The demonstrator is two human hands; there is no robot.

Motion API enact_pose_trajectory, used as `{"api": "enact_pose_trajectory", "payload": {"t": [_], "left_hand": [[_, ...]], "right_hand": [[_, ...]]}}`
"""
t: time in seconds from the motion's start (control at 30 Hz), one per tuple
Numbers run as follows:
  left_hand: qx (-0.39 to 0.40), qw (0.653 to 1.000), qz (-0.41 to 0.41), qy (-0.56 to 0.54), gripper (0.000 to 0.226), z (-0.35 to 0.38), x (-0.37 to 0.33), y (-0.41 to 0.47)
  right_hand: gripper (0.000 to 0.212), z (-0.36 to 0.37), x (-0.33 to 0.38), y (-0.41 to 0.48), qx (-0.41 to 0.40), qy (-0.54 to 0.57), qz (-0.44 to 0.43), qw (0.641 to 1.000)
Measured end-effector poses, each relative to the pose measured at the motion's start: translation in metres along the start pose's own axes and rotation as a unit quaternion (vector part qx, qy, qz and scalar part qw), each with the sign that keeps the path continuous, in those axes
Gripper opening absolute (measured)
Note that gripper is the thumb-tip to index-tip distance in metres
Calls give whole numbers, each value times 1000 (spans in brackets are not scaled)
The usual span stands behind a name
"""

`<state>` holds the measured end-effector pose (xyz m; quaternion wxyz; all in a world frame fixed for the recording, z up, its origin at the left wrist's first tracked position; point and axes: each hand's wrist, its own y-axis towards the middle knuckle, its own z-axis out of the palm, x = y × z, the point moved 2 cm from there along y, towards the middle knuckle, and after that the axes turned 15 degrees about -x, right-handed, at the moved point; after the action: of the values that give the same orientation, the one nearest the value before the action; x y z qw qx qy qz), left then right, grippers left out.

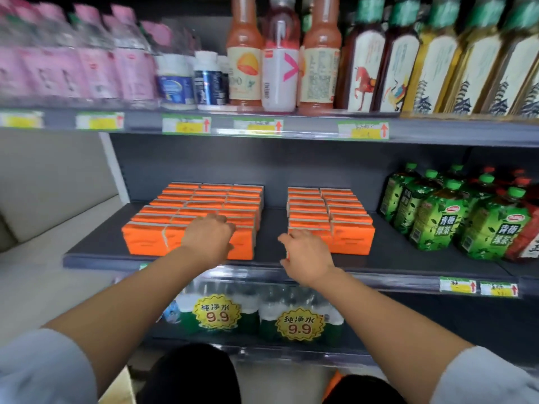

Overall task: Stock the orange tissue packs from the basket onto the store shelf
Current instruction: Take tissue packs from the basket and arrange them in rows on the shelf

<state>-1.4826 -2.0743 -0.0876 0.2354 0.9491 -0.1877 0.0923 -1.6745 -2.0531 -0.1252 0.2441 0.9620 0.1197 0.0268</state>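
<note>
Seating packs flush with their rows works best: left hand (208,234) curls over a near orange tissue pack (242,243) in the left block (204,199); right hand (306,255) grips one at the near-left corner of the right block (344,211).

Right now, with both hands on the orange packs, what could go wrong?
1. The front row of the left stack sits close to the shelf lip; a tug from the left hand could drop packs.
2. The right hand, at a corner of the right stack, might skew its rows.
</note>
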Motion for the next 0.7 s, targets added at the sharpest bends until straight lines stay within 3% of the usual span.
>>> {"api": "enact_pose_trajectory", "payload": {"t": [0.27,0.7], "left_hand": [[53,995,-80,39,35,10,83,-104],[172,962,-208,50,38,78,186,-259]], "right_hand": [[36,15,107,-7,64,12,-73,995],[38,71,261,-15,131,53,-179,974]]}}
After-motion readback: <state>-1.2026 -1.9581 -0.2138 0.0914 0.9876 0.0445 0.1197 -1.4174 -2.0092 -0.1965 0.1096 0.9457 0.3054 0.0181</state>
